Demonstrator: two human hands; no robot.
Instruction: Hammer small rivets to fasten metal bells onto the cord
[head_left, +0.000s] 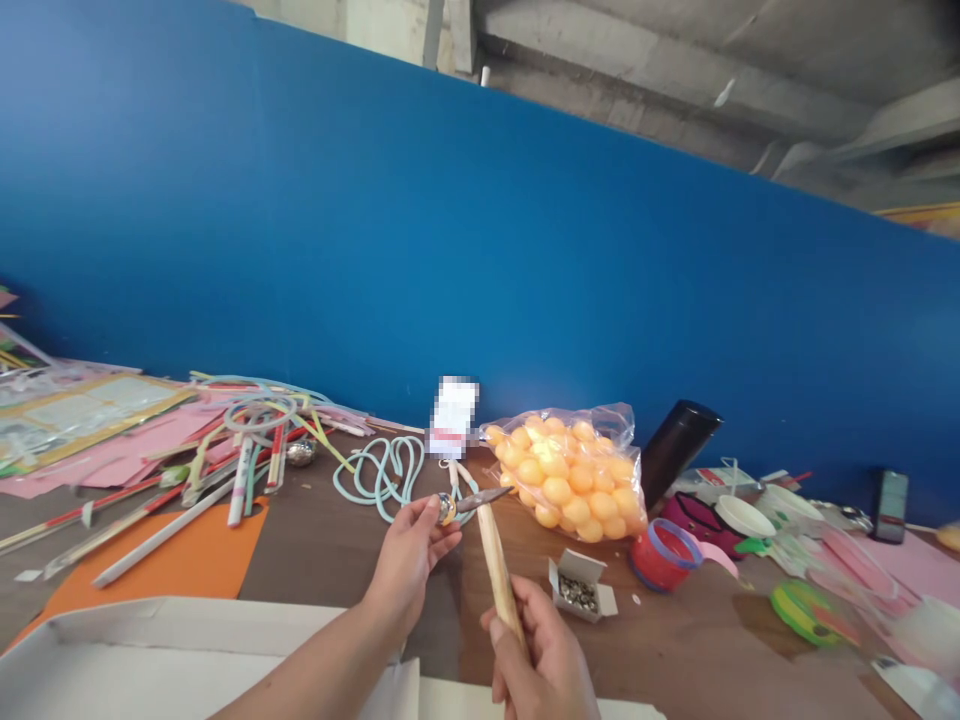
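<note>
My right hand is wrapped round the pale wooden handle of a hammer, held upright and leaning a little above the table. Its dark metal head lies crosswise at the top and narrows to a point on the right. At the blunt, shiny left end of that head, my left hand pinches with thumb and fingers. Light blue tubing lies coiled just behind the left hand. A small open carton of shiny metal bits stands to the right of the handle.
A clear bag of orange balls lies behind the hammer. Right of it are a black cylinder, a red cup and a green tape roll. Sticks and pink paper crowd the left; a white box lies in front.
</note>
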